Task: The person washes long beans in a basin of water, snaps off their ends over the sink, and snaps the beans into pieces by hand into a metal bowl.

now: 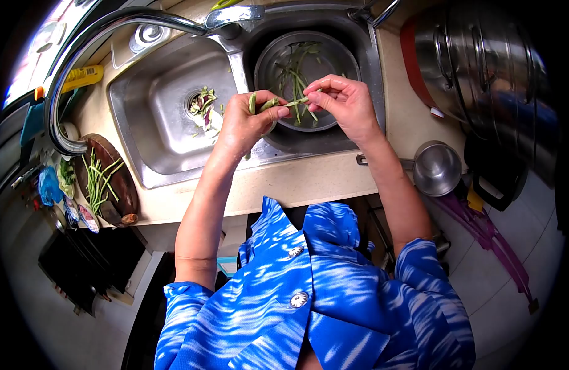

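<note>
Over the metal basin (352, 61) in the right-hand sink, my left hand (250, 123) is closed around several pieces of green bean, their ends poking out between the fingers. One green bean (298, 102) stretches across the gap between my hands. Its other end is pinched by thumb and fingertips of my right hand (348, 106). Below them, more green beans (295, 68) lie in the basin, which seems to hold some water. Bean scraps and peelings (204, 110) are heaped around the drain of the left-hand sink (158, 132).
A chrome faucet (136, 13) arches over the left sink. Long green beans (98, 182) rest on a round wooden board (119, 163) at the counter's left. A small saucepan (437, 168) stands by my right forearm, and a large steel pot (475, 68) is beyond it.
</note>
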Action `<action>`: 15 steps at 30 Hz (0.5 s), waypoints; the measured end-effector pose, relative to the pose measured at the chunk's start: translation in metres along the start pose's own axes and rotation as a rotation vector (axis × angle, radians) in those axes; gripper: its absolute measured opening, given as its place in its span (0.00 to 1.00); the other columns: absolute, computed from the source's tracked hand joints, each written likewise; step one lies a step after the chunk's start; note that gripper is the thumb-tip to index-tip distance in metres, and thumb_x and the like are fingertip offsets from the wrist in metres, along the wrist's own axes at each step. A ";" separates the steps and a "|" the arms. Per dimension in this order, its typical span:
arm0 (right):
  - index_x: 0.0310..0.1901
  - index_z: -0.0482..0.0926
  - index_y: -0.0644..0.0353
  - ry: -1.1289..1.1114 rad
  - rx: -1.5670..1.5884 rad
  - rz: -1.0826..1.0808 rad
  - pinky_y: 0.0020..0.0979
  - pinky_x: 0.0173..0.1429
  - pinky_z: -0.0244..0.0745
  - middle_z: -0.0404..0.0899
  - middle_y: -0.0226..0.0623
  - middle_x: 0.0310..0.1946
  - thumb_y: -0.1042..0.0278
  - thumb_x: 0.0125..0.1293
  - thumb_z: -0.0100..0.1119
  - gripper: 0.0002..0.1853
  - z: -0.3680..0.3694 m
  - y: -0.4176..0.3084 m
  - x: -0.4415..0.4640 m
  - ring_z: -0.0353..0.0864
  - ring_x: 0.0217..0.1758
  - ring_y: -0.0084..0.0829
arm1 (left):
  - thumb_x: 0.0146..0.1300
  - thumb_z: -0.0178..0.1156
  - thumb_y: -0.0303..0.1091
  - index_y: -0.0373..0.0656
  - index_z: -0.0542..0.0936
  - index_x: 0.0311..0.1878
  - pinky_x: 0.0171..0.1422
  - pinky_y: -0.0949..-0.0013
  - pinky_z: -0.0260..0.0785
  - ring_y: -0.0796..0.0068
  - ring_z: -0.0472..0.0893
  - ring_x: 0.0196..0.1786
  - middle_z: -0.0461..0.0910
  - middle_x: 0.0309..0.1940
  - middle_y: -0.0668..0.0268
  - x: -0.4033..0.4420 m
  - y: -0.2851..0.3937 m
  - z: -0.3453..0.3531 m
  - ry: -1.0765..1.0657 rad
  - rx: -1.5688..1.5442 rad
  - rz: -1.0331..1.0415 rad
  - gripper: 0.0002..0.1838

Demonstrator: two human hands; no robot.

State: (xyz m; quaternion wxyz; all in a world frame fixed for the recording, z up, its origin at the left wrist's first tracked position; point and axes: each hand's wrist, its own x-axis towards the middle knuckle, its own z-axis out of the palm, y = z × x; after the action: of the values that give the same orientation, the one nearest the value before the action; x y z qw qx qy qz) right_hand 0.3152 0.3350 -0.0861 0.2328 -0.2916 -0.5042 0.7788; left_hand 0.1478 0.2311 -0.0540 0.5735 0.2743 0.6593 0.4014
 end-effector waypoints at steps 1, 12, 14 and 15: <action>0.36 0.78 0.66 -0.013 -0.001 0.029 0.22 0.39 0.74 0.79 0.34 0.31 0.78 0.56 0.59 0.05 0.000 0.000 0.000 0.79 0.34 0.22 | 0.56 0.62 0.29 0.35 0.79 0.33 0.21 0.84 0.54 0.90 0.66 0.19 0.78 0.22 0.70 0.000 -0.001 0.000 0.000 0.000 0.000 0.06; 0.29 0.77 0.58 -0.098 -0.985 -0.491 0.32 0.41 0.64 0.73 0.33 0.26 0.71 0.51 0.61 0.04 0.019 0.009 -0.014 0.73 0.33 0.33 | 0.53 0.63 0.27 0.35 0.80 0.29 0.28 0.76 0.63 0.86 0.70 0.23 0.79 0.20 0.67 -0.006 0.002 0.009 0.062 0.292 0.018 0.05; 0.28 0.77 0.59 -0.088 -0.938 -0.489 0.32 0.41 0.64 0.73 0.33 0.24 0.71 0.51 0.60 0.04 0.016 0.013 -0.017 0.73 0.32 0.33 | 0.51 0.64 0.26 0.35 0.81 0.31 0.30 0.73 0.66 0.83 0.72 0.24 0.79 0.20 0.64 -0.009 0.002 0.006 0.009 0.281 -0.024 0.05; 0.27 0.77 0.59 -0.075 -0.893 -0.484 0.32 0.41 0.64 0.73 0.33 0.23 0.72 0.51 0.60 0.03 0.014 0.014 -0.019 0.73 0.31 0.34 | 0.51 0.64 0.26 0.35 0.81 0.31 0.30 0.73 0.66 0.83 0.72 0.24 0.79 0.20 0.64 -0.010 -0.002 0.004 0.014 0.282 -0.029 0.05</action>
State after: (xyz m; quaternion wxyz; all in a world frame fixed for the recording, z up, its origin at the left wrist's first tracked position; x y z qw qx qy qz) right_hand 0.3179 0.3082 -0.0905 0.2409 -0.2092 -0.8491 0.4210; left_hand 0.1538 0.2233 -0.0504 0.5304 0.3396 0.7172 0.2984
